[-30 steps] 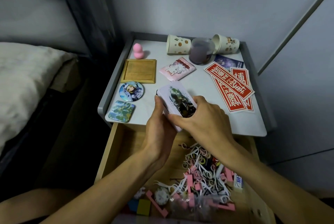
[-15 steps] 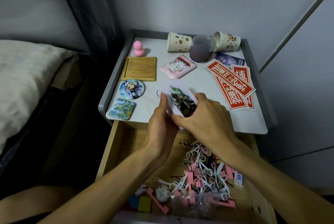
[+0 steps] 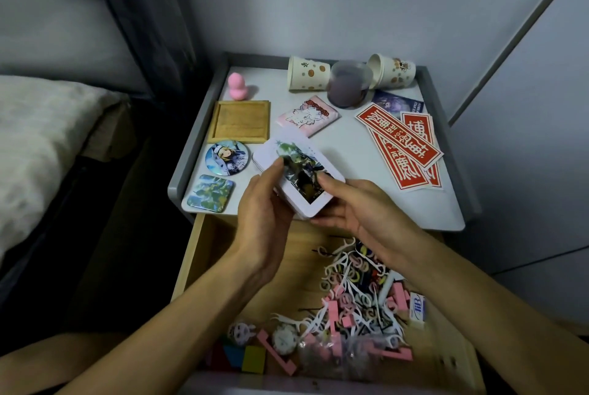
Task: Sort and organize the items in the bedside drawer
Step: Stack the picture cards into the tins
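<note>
**Item:** white picture tin (image 3: 298, 171).
**Location:** being held tilted just above the tabletop's (image 3: 347, 149) front edge, over the open drawer (image 3: 200, 254).
**Hands:** the left hand (image 3: 264, 213) is gripping the tin's near left side, with the thumb lying on the lid. The right hand (image 3: 360, 213) is cradling its near right corner. Together they are clamping the tin between them.
**Risks:**
- A loosening grip is likely sending the tin down into the floss picks (image 3: 350, 292) heaped at the drawer's right side.
- Setting it down leftward is risking a knock to the round badge (image 3: 227, 158) just beside it.
- The lid, if loose, may be popping open.
</note>
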